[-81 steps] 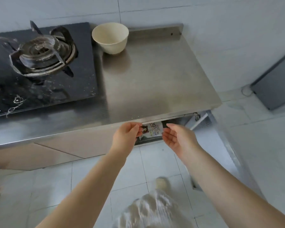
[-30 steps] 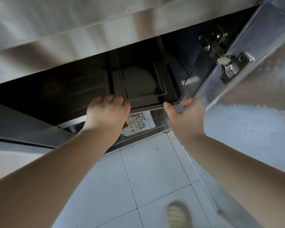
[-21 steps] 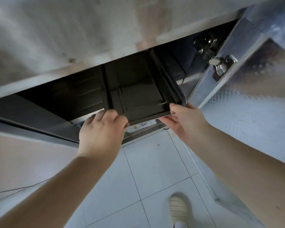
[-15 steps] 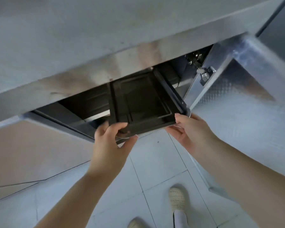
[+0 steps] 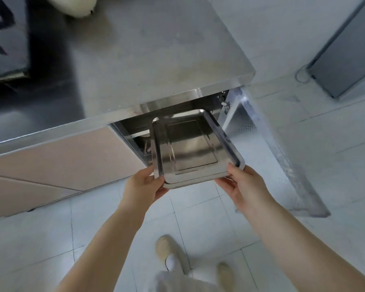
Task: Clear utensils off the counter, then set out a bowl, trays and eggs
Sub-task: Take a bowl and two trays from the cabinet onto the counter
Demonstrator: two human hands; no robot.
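Below counter [image 5: 156, 60] edge: steel tray [image 5: 190, 148] half out of open cabinet, far end under the lip. Left hand [image 5: 143, 186] grips near-left corner, thumb on rim; right hand [image 5: 244, 186] grips near-right corner. Bowl [image 5: 76, 5] cut off at top. Cabinet interior dim, contents unclear. Door [image 5: 261, 144] open at right.

Home kitchen, as indicated by the fittings. Stainless steel tabletop [image 5: 156, 51] is seen over beige cabinet fronts [image 5: 57, 161], with one metal-lined cabinet door [image 5: 268, 148] swung open on hinges. Black glass hob [image 5: 2, 39] is set at top left, a cream bowl [image 5: 76, 6] beside it. Pale tiled floor [image 5: 198, 211] is laid throughout; a grey appliance [image 5: 348, 53] is placed at right.
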